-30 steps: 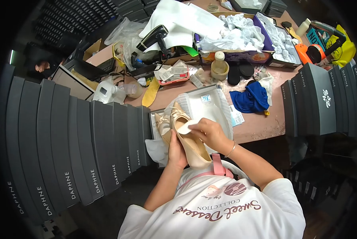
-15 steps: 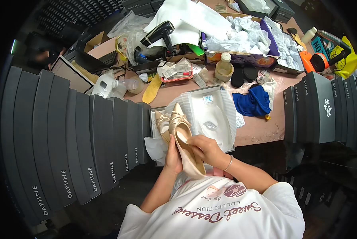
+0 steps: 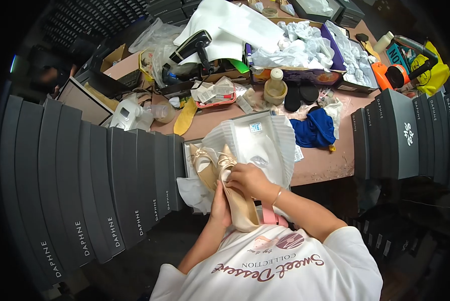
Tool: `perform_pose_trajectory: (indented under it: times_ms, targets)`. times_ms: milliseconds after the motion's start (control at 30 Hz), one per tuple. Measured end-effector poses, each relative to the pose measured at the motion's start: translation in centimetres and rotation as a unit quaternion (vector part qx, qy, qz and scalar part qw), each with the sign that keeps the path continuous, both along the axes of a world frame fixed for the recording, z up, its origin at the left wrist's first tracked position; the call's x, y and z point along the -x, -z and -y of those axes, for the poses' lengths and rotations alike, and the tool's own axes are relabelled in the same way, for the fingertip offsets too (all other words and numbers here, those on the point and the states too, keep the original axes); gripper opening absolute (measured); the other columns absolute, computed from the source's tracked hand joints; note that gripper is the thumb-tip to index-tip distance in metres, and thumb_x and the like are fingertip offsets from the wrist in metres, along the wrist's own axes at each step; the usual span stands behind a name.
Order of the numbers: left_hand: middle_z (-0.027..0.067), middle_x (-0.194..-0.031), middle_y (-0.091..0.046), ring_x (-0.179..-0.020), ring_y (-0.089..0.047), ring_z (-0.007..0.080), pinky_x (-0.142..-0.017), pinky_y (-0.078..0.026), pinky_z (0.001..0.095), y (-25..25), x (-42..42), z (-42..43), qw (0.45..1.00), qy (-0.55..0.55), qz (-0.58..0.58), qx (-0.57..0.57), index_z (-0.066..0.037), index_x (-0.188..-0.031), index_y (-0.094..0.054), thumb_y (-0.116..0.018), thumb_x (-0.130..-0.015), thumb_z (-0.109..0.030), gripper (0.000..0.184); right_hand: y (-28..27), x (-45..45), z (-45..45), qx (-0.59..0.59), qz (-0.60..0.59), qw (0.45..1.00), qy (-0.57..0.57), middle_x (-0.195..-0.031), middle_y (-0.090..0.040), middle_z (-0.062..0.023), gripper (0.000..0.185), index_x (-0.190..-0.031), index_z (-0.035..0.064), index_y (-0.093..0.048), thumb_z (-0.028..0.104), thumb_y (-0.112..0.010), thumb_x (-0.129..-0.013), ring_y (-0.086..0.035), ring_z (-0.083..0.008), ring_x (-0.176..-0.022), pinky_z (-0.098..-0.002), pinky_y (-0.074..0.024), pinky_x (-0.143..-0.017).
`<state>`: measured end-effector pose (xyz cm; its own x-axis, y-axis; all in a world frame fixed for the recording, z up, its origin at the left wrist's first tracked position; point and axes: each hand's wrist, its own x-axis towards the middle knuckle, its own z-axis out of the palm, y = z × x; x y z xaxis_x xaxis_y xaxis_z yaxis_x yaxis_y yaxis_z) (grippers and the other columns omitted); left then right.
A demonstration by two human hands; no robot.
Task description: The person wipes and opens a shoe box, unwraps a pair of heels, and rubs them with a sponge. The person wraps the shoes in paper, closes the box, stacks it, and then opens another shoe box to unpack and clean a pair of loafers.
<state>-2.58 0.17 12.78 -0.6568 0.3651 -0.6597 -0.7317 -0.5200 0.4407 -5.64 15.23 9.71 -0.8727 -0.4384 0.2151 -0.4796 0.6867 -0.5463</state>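
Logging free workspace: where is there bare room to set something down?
Bare tabletop lies in front of the blue cloth, between the open shoebox and right-hand box stack. The back is crowded around the hair dryer and purple box.

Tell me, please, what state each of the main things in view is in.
Held shoe, opening toward the camera
Left hand, holding its side
Right hand, curled at its opening
Second shoe, lying beside it
Shoe box, open
Blue cloth, crumpled
Hair dryer, unheld
Nearer bottle, upright
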Motion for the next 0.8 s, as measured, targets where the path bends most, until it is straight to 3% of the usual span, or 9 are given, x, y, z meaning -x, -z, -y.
perform_pose_trajectory:
  times_ms: [67, 133, 167, 233, 333, 400, 467, 567, 800]
  targets:
    - [0.0171, -0.116, -0.059, -0.098, -0.061, 0.0283, -0.083, -0.050, 0.0400, 0.6, -0.3, 1.1, 0.998, 0.001, 0.024, -0.050, -0.006, -0.132, -0.044, -0.040, -0.091, -0.061, 0.069, 0.8, 1.1, -2.5, 0.195, 0.074, 0.964, 0.165, -0.097, -0.060, -0.0054, 0.015, -0.091, 0.0077, -0.065, 0.019, -0.058, -0.083, -0.056, -0.0221, -0.086, -0.0384, -0.0427, -0.076]
    - [0.0173, -0.114, -0.059, -0.096, -0.061, 0.0285, -0.081, -0.051, 0.0407, 0.6, -0.6, 0.9, 0.998, -0.014, 0.037, -0.051, -0.006, -0.132, -0.044, -0.041, -0.091, -0.061, 0.069, 4.8, 2.7, -4.3, -0.051, -0.045, 0.976, 0.205, -0.093, -0.062, -0.0081, 0.016, -0.094, 0.0053, -0.065, 0.016, -0.063, -0.081, -0.058, -0.0255, -0.085, -0.0397, -0.0448, -0.077]
    - [0.0176, -0.113, -0.060, -0.094, -0.062, 0.0287, -0.079, -0.051, 0.0414, 0.5, -0.6, 0.9, 0.997, -0.018, 0.050, -0.049, -0.006, -0.132, -0.044, -0.041, -0.091, -0.061, 0.069, 6.7, 2.3, -5.1, -0.047, -0.044, 0.978, 0.199, -0.093, -0.062, -0.0081, 0.016, -0.094, 0.0053, -0.065, 0.016, -0.063, -0.081, -0.058, -0.0255, -0.085, -0.0397, -0.0448, -0.077]
    - [0.0180, -0.110, -0.061, -0.089, -0.063, 0.0291, -0.076, -0.052, 0.0429, 0.2, 0.4, 0.7, 0.996, -0.023, 0.065, -0.049, -0.006, -0.132, -0.044, -0.042, -0.090, -0.060, 0.069, 9.0, 3.1, -6.2, -0.154, 0.086, 0.974, 0.143, -0.089, -0.063, -0.0102, 0.024, -0.100, 0.0048, -0.064, 0.010, -0.068, -0.076, -0.059, -0.0272, -0.081, -0.0387, -0.0466, -0.076]
    - [0.0164, -0.109, -0.061, -0.090, -0.063, 0.0279, -0.077, -0.053, 0.0432, 0.0, 1.2, 0.7, 0.997, -0.032, 0.048, -0.056, -0.005, -0.131, -0.044, -0.043, -0.091, -0.058, 0.066, 2.4, 2.2, -5.4, 0.057, -0.012, 0.975, 0.212, -0.085, -0.061, -0.0095, 0.019, -0.096, 0.0061, -0.063, 0.009, -0.067, -0.077, -0.058, -0.0265, -0.080, -0.0351, -0.0475, -0.069]
    - [0.0149, -0.108, -0.061, -0.091, -0.063, 0.0268, -0.078, -0.053, 0.0436, 0.0, 0.8, 0.3, 0.997, -0.030, 0.039, -0.066, -0.005, -0.129, -0.045, -0.043, -0.091, -0.055, 0.063, -2.6, 0.7, -3.4, 0.284, 0.148, 0.934, 0.158, -0.084, -0.058, -0.0086, 0.016, -0.092, 0.0075, -0.059, 0.010, -0.064, -0.078, -0.057, -0.0260, -0.076, -0.0331, -0.0471, -0.066]
    - [0.0145, -0.107, -0.061, -0.089, -0.063, 0.0260, -0.076, -0.053, 0.0422, -0.5, 0.4, -1.2, 0.999, -0.033, 0.028, -0.024, -0.005, -0.128, -0.046, -0.043, -0.091, -0.055, 0.062, -2.5, -0.4, -0.9, 0.098, 0.097, 0.989, 0.050, -0.086, -0.054, -0.0076, 0.015, -0.091, 0.0081, -0.053, 0.011, -0.060, -0.077, -0.056, -0.0270, -0.080, -0.0332, -0.0471, -0.068]
    - [0.0133, -0.104, -0.061, -0.083, -0.062, 0.0235, -0.072, -0.051, 0.0381, -1.2, -1.4, -3.6, 0.994, -0.048, 0.001, 0.103, -0.005, -0.125, -0.048, -0.044, -0.091, -0.053, 0.059, -1.9, 1.7, 1.1, 0.066, 0.068, 0.988, 0.123, -0.093, -0.051, -0.0074, 0.025, -0.095, 0.0085, -0.049, 0.007, -0.062, -0.073, -0.055, -0.0280, -0.086, -0.0375, -0.0468, -0.073]
    - [0.0119, -0.109, -0.061, -0.088, -0.061, 0.0217, -0.076, -0.051, 0.0349, 1.4, -2.2, -0.2, 0.998, -0.031, -0.006, 0.061, -0.005, -0.125, -0.048, -0.044, -0.091, -0.054, 0.059, 2.7, 2.2, -3.4, 0.253, 0.148, 0.956, 0.016, -0.130, -0.045, -0.0214, 0.073, -0.138, 0.0110, -0.039, 0.015, -0.069, -0.071, -0.053, -0.0370, -0.105, -0.0417, -0.0468, -0.088]
